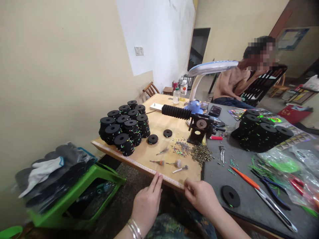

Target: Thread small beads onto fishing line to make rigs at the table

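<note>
My left hand, with silvery bangles at the wrist, rests its outstretched fingers on the table's front edge, over a measuring tape strip. To its right, my right hand is at the same edge with fingers curled in; anything inside them is hidden. Just beyond both hands lie several small bundles of thin wires or pins. Behind these are a pile of brass-coloured beads, tiny multicoloured beads and two black foam spools. Another black foam spool lies right of my right hand.
Stacks of black spools stand at left. A black clamp device carries a row of foam rings beside a desk lamp. Orange-handled tweezers and pliers lie at right. A person sits beyond.
</note>
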Tool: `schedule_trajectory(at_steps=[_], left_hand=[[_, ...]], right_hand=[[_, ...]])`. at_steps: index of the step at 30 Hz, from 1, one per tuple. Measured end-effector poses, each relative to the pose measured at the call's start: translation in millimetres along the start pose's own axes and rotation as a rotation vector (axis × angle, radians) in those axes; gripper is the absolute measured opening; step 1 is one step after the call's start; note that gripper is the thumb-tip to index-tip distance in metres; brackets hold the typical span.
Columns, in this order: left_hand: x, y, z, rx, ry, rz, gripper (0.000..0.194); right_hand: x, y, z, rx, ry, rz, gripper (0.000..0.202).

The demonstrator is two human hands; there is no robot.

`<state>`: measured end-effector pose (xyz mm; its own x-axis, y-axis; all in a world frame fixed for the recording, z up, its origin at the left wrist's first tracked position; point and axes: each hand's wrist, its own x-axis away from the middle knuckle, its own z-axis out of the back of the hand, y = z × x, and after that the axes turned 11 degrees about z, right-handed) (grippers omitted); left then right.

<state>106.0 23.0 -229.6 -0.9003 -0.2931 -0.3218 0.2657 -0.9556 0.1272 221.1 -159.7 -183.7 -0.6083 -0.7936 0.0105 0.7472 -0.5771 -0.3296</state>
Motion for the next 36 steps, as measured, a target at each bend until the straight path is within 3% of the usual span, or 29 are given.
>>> schedule_trajectory(at_steps=[4,8,11,13,18,24,36], left_hand=[[-2,-3,3.4,0.041,-0.028,0.014,0.041],[-9,0,20.6,0.208,-0.029,0.026,0.038],[-17,15,35.0,0.423,-0.02,-0.031,0.035],[-23,30,39.1,0.578,-0.112,-0.055,0.033],[-34,59,29.3,0.753,-0.366,-0.029,0.017],[-46,63,19.3,0.787,-0.352,-0.066,0.017],[-48,62,-1.7,1.011,-0.394,0.091,0.017]], right_hand=[[-1,1,-2,-0.013,0.009,-0.006,0.017],[0,2,-2,-0.065,0.049,-0.018,0.016],[2,5,-1,-0.155,0.085,-0.022,0.016],[4,7,-1,-0.244,0.107,-0.009,0.015],[9,11,3,-0.497,0.154,0.021,0.014],[16,15,10,-0.627,0.188,0.055,0.015],[19,21,8,-0.558,0.202,-0.025,0.009]])
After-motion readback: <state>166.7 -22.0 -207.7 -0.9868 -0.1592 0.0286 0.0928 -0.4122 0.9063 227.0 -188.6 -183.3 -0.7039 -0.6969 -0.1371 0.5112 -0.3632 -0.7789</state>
